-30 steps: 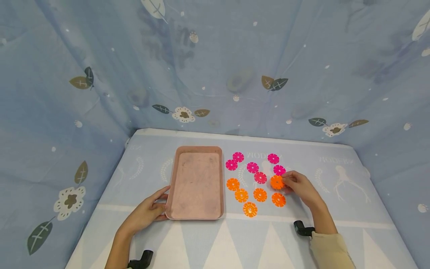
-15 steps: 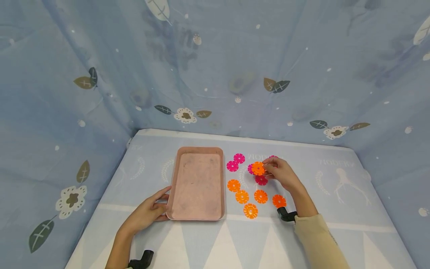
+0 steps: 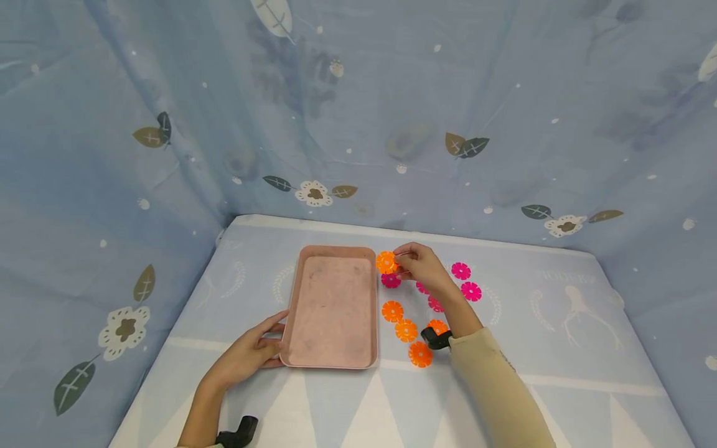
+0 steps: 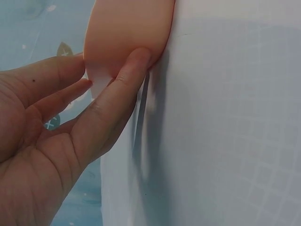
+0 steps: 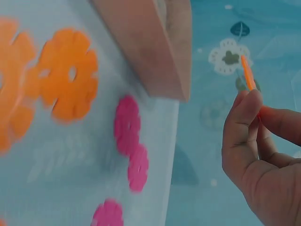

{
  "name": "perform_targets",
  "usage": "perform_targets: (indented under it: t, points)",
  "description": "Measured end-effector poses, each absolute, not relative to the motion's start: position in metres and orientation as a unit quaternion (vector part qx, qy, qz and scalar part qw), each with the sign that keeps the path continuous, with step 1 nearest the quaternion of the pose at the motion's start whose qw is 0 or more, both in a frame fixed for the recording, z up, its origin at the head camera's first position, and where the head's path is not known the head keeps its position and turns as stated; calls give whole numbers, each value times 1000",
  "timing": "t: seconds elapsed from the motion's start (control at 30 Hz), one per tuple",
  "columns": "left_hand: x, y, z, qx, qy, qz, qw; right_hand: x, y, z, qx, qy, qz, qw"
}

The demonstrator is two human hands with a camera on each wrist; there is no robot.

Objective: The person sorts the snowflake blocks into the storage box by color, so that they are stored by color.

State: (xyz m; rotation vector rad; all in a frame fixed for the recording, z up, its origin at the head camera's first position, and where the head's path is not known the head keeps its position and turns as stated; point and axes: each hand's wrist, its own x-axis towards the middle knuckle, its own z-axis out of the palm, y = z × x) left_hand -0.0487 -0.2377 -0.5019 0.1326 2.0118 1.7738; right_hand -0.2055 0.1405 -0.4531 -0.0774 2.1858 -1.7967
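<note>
In the head view my left hand (image 3: 246,353) is at the lower left corner of a shallow pink tray (image 3: 336,311). The left wrist view has its thumb pressed on the outer tray wall (image 4: 127,23), with the index fingertip at the rim. My right hand (image 3: 428,267) pinches an orange notched plastic disc (image 3: 385,262) between thumb and index finger, beside the tray's upper right edge. In the right wrist view this held disc (image 5: 247,73) stands edge-on. Below the hand lie several orange discs (image 3: 406,330) and several pink discs (image 3: 461,271), partly hidden by the right hand and arm.
A pale patterned cloth covers the table (image 3: 560,348). Blue printed fabric (image 3: 392,112) hangs at the back and on both sides. Black wrist mounts (image 3: 239,431) stick out at both wrists; the right one (image 3: 437,339) overlaps an orange disc in the head view.
My right hand has moved left and slightly away across the discs, carrying the orange disc from the right side to beside the tray. My left hand stays at the tray corner.
</note>
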Motion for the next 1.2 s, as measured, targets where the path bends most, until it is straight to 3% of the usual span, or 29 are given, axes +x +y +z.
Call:
perform_targets:
  t: [0.27, 0.73, 0.93, 1.2]
  points:
    - [-49, -235, -500, 50, 728, 645, 229, -217, 86, -454, -30, 726, -671, 149]
    - [-47, -239, -497, 56, 717, 654, 233, -220, -2, -491, 66, 690, -709, 125]
    - [-47, -241, -500, 57, 719, 649, 241, -216, -23, -510, 102, 643, -745, 146]
    - [-48, -239, -503, 61, 720, 649, 238, -216, -31, -517, 119, 655, -736, 126]
